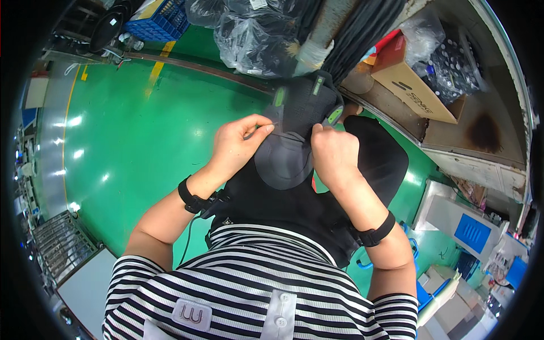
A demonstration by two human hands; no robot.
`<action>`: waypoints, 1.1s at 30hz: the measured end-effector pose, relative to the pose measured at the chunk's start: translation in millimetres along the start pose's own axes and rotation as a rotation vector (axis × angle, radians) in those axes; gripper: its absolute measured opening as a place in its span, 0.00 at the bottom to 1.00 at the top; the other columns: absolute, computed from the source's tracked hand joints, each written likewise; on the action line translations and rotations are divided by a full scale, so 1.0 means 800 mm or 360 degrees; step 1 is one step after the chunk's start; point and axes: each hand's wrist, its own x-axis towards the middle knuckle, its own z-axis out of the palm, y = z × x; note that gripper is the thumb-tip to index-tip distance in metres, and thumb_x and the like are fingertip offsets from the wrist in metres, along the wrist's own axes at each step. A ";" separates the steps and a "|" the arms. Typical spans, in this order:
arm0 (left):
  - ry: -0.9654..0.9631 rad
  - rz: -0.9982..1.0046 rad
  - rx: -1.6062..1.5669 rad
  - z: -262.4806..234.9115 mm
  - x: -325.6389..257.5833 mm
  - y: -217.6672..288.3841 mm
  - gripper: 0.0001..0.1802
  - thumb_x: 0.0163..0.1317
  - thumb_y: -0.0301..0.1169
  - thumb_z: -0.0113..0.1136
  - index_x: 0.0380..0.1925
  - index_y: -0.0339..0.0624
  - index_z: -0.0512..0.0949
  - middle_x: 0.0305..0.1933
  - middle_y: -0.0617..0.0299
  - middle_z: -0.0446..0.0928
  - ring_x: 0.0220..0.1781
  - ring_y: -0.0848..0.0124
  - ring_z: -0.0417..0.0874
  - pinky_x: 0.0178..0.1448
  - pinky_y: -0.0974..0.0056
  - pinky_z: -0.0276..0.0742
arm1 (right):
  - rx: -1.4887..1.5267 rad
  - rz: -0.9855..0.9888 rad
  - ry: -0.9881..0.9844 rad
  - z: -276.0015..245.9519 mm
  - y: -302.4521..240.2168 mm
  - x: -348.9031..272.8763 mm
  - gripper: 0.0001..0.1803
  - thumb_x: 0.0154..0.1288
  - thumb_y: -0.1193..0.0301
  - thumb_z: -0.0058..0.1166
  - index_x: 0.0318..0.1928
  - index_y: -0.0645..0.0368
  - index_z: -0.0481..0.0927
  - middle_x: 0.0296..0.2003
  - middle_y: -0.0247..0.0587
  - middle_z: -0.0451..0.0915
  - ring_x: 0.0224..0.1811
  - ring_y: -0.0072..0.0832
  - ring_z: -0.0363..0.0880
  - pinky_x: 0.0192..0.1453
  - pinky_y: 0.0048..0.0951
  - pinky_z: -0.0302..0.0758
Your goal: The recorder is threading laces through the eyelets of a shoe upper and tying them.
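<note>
A dark grey and black padded item [309, 107] with bright green tabs lies across my lap; its exact kind I cannot make out. Its near end is a rounded, translucent grey part [283, 170]. My left hand [241, 139] is closed in a pinch at the item's left edge, thumb against forefinger, on what looks like a thin dark cord. On the opposite edge, my right hand [335, 152] has its fingers curled in and grips the item near a green tab. Most of the right fingertips are hidden behind the knuckles.
Clear plastic bags [249, 42] are heaped ahead, beside a bundle of black cords [365, 39]. To the far right, an open cardboard box [408, 93] holds many small dark parts on a metal shelf. A blue crate [158, 22] stands far left on the green floor [141, 124].
</note>
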 end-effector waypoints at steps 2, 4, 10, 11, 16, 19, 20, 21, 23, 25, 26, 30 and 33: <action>0.0132 0.0222 0.0118 0.001 0.000 0.000 0.03 0.60 0.27 0.64 0.31 0.39 0.81 0.23 0.68 0.70 0.22 0.77 0.67 0.27 0.69 0.62 | -0.0124 -0.0265 0.0026 -0.003 0.004 0.001 0.03 0.51 0.75 0.56 0.29 0.57 0.76 0.26 0.40 0.80 0.27 0.33 0.84 0.28 0.32 0.79; 0.0278 0.0564 0.0343 0.004 0.003 0.001 0.01 0.58 0.26 0.64 0.29 0.42 0.82 0.24 0.65 0.73 0.22 0.71 0.72 0.27 0.68 0.65 | 0.0041 -0.0338 0.0098 -0.004 0.015 -0.003 0.04 0.53 0.76 0.54 0.31 0.58 0.74 0.25 0.40 0.78 0.27 0.34 0.83 0.28 0.32 0.77; 0.0122 0.0543 0.0536 0.009 0.016 0.007 0.03 0.56 0.28 0.63 0.26 0.41 0.80 0.24 0.61 0.74 0.25 0.64 0.76 0.33 0.61 0.70 | 0.0314 -0.0265 0.0160 0.004 0.045 -0.025 0.08 0.57 0.70 0.59 0.33 0.57 0.73 0.26 0.40 0.76 0.27 0.37 0.81 0.27 0.35 0.75; 0.0070 0.0420 0.0454 0.009 0.017 0.009 0.03 0.56 0.28 0.62 0.26 0.42 0.80 0.24 0.61 0.74 0.25 0.63 0.76 0.35 0.61 0.70 | 0.0341 -0.0255 0.0216 0.005 0.045 -0.027 0.09 0.57 0.69 0.60 0.34 0.57 0.74 0.26 0.39 0.76 0.26 0.37 0.81 0.26 0.34 0.75; -0.0105 0.0454 0.0737 0.008 0.031 0.025 0.05 0.55 0.30 0.63 0.23 0.43 0.79 0.25 0.61 0.74 0.30 0.63 0.77 0.40 0.59 0.70 | 0.0479 -0.0177 0.0339 -0.007 0.049 -0.018 0.15 0.51 0.69 0.65 0.39 0.55 0.76 0.34 0.38 0.77 0.33 0.35 0.81 0.31 0.33 0.75; -0.0215 0.1045 0.1196 0.006 0.048 0.043 0.06 0.52 0.32 0.65 0.21 0.44 0.78 0.26 0.64 0.74 0.35 0.65 0.77 0.44 0.59 0.68 | 0.0127 -0.0562 0.0431 -0.024 0.063 -0.003 0.23 0.41 0.68 0.68 0.42 0.52 0.77 0.47 0.33 0.74 0.55 0.32 0.70 0.56 0.37 0.68; -0.0280 0.1402 0.1417 0.003 0.056 0.050 0.07 0.50 0.33 0.66 0.21 0.45 0.78 0.26 0.65 0.74 0.38 0.67 0.76 0.46 0.59 0.66 | 0.0142 -0.0679 0.0403 -0.027 0.067 0.005 0.21 0.41 0.68 0.68 0.40 0.52 0.78 0.45 0.33 0.74 0.54 0.32 0.70 0.57 0.38 0.66; -0.0284 0.1410 0.1417 0.000 0.063 0.054 0.07 0.50 0.33 0.66 0.21 0.45 0.78 0.26 0.65 0.74 0.38 0.67 0.76 0.46 0.59 0.66 | 0.0129 -0.0780 0.0325 -0.030 0.071 0.012 0.19 0.42 0.67 0.68 0.38 0.52 0.78 0.42 0.32 0.75 0.52 0.31 0.70 0.59 0.38 0.64; -0.0437 0.1564 0.1463 -0.010 0.073 0.058 0.07 0.47 0.33 0.66 0.20 0.47 0.78 0.25 0.67 0.73 0.39 0.68 0.74 0.47 0.60 0.63 | 0.0114 -0.0873 0.0308 -0.031 0.076 0.025 0.18 0.41 0.66 0.68 0.36 0.52 0.79 0.40 0.31 0.75 0.51 0.31 0.71 0.59 0.38 0.64; -0.0489 0.1507 0.1383 -0.017 0.074 0.052 0.07 0.48 0.33 0.67 0.20 0.46 0.78 0.25 0.67 0.72 0.38 0.67 0.74 0.47 0.60 0.64 | 0.0100 -0.0964 0.0248 -0.030 0.077 0.033 0.17 0.41 0.65 0.69 0.35 0.53 0.79 0.37 0.31 0.75 0.49 0.30 0.71 0.59 0.37 0.65; -0.0493 0.1415 0.1308 -0.018 0.071 0.046 0.08 0.48 0.32 0.67 0.20 0.46 0.77 0.25 0.66 0.72 0.38 0.67 0.74 0.47 0.59 0.63 | 0.0178 -0.0949 0.0141 -0.029 0.077 0.035 0.17 0.40 0.65 0.70 0.33 0.53 0.80 0.35 0.30 0.75 0.49 0.30 0.72 0.59 0.37 0.65; -0.0548 0.0500 0.0655 -0.005 0.061 0.013 0.08 0.56 0.32 0.65 0.22 0.42 0.78 0.26 0.65 0.74 0.34 0.72 0.74 0.43 0.64 0.66 | 0.0269 -0.0940 -0.0022 -0.029 0.077 0.037 0.17 0.39 0.62 0.71 0.31 0.55 0.82 0.32 0.30 0.75 0.47 0.29 0.73 0.60 0.37 0.65; -0.0673 -0.0304 -0.0288 0.009 0.059 -0.001 0.11 0.64 0.34 0.61 0.26 0.40 0.80 0.27 0.66 0.76 0.34 0.78 0.74 0.42 0.69 0.69 | 0.0212 -0.0981 -0.0092 -0.029 0.079 0.040 0.15 0.41 0.63 0.70 0.30 0.55 0.83 0.31 0.30 0.76 0.46 0.29 0.73 0.59 0.35 0.66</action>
